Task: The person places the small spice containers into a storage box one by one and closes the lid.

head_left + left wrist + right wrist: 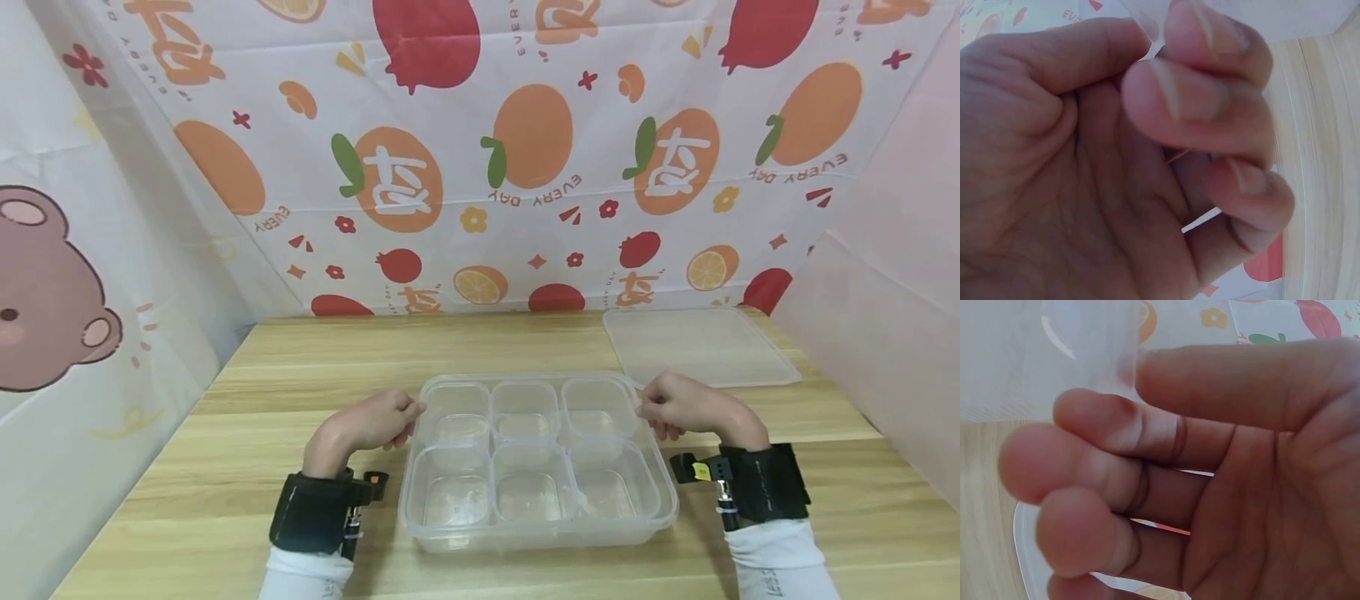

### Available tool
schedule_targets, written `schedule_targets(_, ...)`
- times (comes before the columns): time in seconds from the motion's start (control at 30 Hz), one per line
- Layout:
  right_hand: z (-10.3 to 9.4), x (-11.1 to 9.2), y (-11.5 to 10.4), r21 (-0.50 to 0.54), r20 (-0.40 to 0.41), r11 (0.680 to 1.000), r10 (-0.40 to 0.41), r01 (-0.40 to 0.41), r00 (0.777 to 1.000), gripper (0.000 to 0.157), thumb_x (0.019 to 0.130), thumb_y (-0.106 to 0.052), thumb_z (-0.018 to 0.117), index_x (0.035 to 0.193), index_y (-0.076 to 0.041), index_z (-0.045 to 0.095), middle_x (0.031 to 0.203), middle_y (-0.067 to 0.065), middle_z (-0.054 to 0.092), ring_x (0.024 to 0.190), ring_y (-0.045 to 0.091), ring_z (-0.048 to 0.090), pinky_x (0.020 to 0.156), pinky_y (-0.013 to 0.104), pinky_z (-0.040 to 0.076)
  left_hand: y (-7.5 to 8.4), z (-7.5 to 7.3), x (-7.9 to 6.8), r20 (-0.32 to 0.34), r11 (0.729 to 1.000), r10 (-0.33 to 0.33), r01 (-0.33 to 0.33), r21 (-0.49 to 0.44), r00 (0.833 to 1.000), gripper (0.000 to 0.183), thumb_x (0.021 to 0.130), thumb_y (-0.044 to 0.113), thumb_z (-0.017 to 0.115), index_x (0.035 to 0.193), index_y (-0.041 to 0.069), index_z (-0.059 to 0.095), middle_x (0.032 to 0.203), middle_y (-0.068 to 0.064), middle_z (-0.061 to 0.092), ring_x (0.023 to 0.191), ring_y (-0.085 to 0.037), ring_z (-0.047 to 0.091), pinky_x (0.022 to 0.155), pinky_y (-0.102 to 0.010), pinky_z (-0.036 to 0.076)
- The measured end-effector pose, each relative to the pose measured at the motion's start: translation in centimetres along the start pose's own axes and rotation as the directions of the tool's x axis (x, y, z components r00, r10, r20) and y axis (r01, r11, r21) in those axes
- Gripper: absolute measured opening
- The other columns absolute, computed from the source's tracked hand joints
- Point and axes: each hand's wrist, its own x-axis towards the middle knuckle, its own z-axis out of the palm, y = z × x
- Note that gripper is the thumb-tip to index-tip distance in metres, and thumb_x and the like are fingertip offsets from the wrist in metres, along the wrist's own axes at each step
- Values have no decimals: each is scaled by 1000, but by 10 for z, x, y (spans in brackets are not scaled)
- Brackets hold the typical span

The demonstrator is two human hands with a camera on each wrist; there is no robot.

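Observation:
A clear plastic storage box sits on the wooden table, holding several small clear bins in two rows. The bins look see-through, with nothing visible in them. At the box's left rim, my left hand pinches the edge between thumb and curled index finger; in the left wrist view, the thumb meets the clear plastic. My right hand grips the opposite rim the same way. From the right wrist, the box wall shows between the thumb and index finger.
A flat translucent lid lies at the table's back right, just behind my right hand. Fruit-print cloth hangs along the back edge, with a bear-print cloth at the left and a pale cloth at the right.

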Motion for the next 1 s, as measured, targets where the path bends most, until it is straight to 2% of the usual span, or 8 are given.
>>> schedule_targets(0.27, 1, 1, 0, 3, 1, 1000, 6, -6, 1000, 30, 97, -2, 57, 67, -4, 60, 59, -1, 55, 51, 12, 48, 50, 24, 42, -4, 1, 1, 8, 1000, 13, -13, -6, 1000, 46, 110, 16, 42, 67, 5, 54, 60, -1, 43, 53, -15, 36, 57, -32, 30)
schedule_targets(0.8, 1, 1, 0, -5, -12, 1000, -3, 3, 1000, 30, 97, -2, 57, 68, -4, 61, 59, -2, 53, 51, 12, 47, 50, 24, 40, -1, -1, 0, 4, 1000, 9, -9, 6, 1000, 43, 109, 16, 42, 70, 3, 55, 61, -1, 44, 54, -15, 38, 58, -32, 31)
schedule_targets(0.87, 0, 0, 0, -14, -16, 1000, 1, -1, 1000, 29, 97, -3, 58, 68, -4, 62, 60, -2, 54, 52, 13, 48, 50, 24, 40, 1, -2, 0, -9, 1000, -17, 17, 20, 1000, 39, 109, 17, 43, 78, 1, 58, 65, -3, 48, 57, -17, 42, 59, -33, 34)
schedule_targets(0.93, -1, -1, 0, -32, -32, 999, 12, -13, 999, 28, 98, -5, 58, 70, -4, 64, 61, -1, 56, 53, 13, 49, 51, 24, 41, 4, -3, -1, -38, 997, -45, 48, 67, 998, 35, 110, 21, 44, 95, -3, 64, 79, -10, 59, 69, -23, 55, 65, -38, 45)
schedule_targets(1.0, -3, -2, 0, -64, -71, 998, 21, -26, 997, 28, 99, -9, 58, 73, -3, 67, 64, -1, 57, 56, 14, 51, 52, 26, 41, 6, -4, -2, -78, 991, -68, 76, 113, 995, 36, 110, 25, 44, 112, -5, 63, 97, -16, 63, 86, -30, 60, 75, -46, 51)
